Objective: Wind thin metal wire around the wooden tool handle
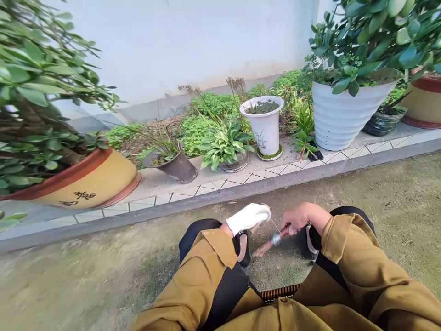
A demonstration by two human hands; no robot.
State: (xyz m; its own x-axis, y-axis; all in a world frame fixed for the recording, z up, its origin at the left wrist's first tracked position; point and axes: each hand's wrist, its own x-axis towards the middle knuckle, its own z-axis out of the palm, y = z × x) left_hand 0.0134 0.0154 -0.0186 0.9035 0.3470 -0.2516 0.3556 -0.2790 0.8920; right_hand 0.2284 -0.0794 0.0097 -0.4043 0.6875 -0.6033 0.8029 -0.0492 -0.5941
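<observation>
My right hand [298, 217], bare and a little blurred, is wrapped round the upper end of a reddish-brown stick [263, 249]. The stick slants down to the left, between my shoes. Round its middle sits a silvery coil of wire [276, 239], just below my right fingers. A thin strand [274, 225] runs taut from there up to my left hand [248, 218]. That hand wears a white glove, and its fingers are closed on the strand's end. What else the glove may cover is hidden.
A low tiled ledge [206, 187] crosses in front of me. On it stand a large yellow pot [99, 184], a tilted dark pot [181, 169], a slim white pot [267, 131] and a ribbed white planter [341, 117]. A dark phone-like object [316, 155] lies beside the planter.
</observation>
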